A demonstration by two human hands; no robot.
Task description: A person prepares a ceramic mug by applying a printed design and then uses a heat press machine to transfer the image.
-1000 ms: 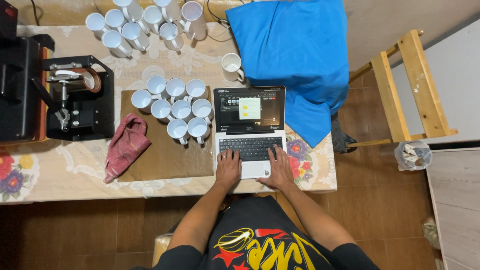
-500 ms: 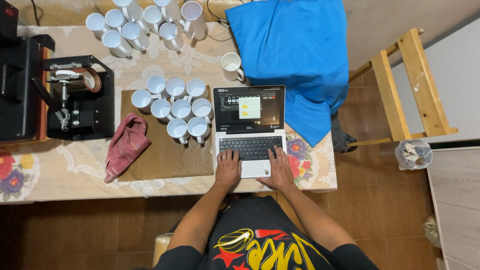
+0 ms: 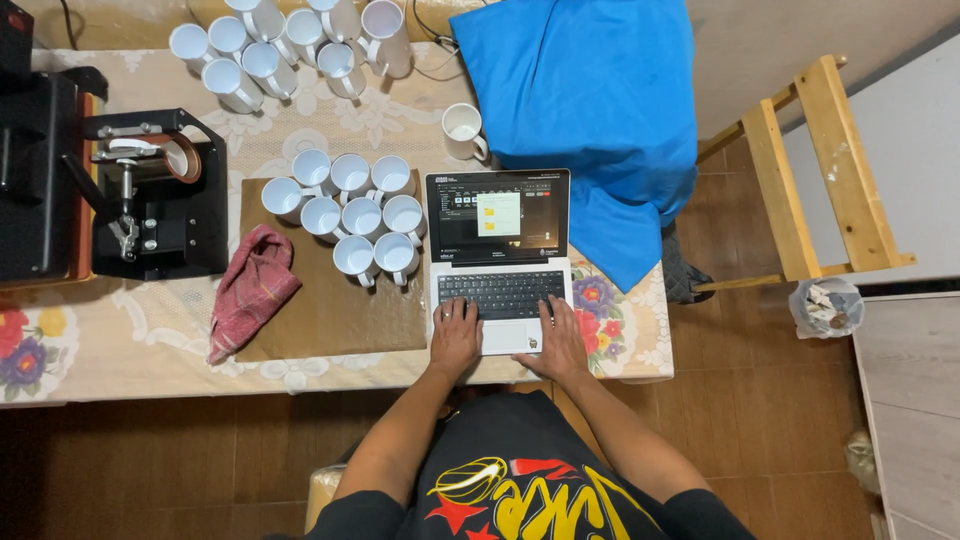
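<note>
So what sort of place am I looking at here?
Probably a small home workshop for printing mugs: a black mug heat press, clusters of plain white ceramic mugs, and an open silver laptop under both hands on a floral-clothed table.

- Eight white mugs clustered on the brown mat
- Seven white mugs at the counter's far edge
- One lone mug
- One laptop
- One red cloth
- One blue cloth
- Two hands: left hand, right hand

Your left hand and right hand rest flat on the open laptop, fingers at the keyboard's lower edge. Just left of the laptop, white mugs cluster on a brown mat, with a red cloth beside it.
</note>
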